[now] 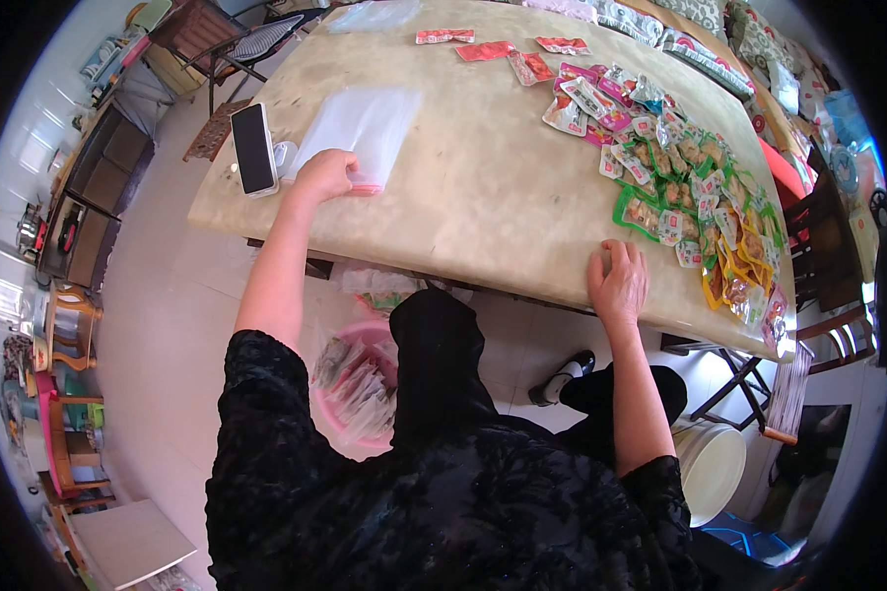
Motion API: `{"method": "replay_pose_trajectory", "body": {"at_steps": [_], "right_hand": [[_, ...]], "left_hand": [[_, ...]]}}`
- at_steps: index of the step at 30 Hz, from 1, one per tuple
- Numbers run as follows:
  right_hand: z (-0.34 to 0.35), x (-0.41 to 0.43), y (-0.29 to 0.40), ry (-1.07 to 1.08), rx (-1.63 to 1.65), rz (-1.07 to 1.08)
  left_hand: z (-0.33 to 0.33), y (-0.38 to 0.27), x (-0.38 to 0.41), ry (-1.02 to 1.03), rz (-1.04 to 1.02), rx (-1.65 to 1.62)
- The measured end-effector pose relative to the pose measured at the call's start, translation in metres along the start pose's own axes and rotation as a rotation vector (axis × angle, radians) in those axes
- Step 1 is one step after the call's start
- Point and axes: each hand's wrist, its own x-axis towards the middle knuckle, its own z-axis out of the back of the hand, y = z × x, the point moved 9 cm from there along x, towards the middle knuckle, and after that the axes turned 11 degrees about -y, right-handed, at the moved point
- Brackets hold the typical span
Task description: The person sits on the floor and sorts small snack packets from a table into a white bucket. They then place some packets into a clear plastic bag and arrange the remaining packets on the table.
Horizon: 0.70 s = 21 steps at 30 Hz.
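Observation:
My left hand (327, 174) lies over the near edge of a stack of clear plastic bags (362, 122) with a red strip along that edge. Its fingertips are partly hidden, so I cannot see whether they pinch a bag. My right hand (619, 279) rests on the front edge of the table (480, 170), holding nothing, fingers slightly apart. Just beyond it spreads a pile of small snack packets: green-edged ones (643, 214), yellow ones (739, 262), and pink and purple ones (599, 100) farther back. Several red packets (486, 50) lie loose near the far side.
A smartphone (253, 150) stands propped left of the bags, beside a small white object (284, 155). More clear bags (373, 15) lie at the far edge. Below the table, a pink basin (331, 414) holds filled bags. A pale bucket (713, 473) stands at the lower right.

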Motion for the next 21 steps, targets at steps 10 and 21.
{"method": "replay_pose_trajectory", "body": {"at_steps": [10,21], "right_hand": [[0.001,0.0,-0.003,0.006,0.017,-0.031],[0.003,0.0,-0.005,0.009,0.029,-0.052]], "left_hand": [[0.002,0.008,0.002,-0.041,0.036,-0.125],[0.007,0.016,0.005,-0.092,-0.006,-0.109]]}}
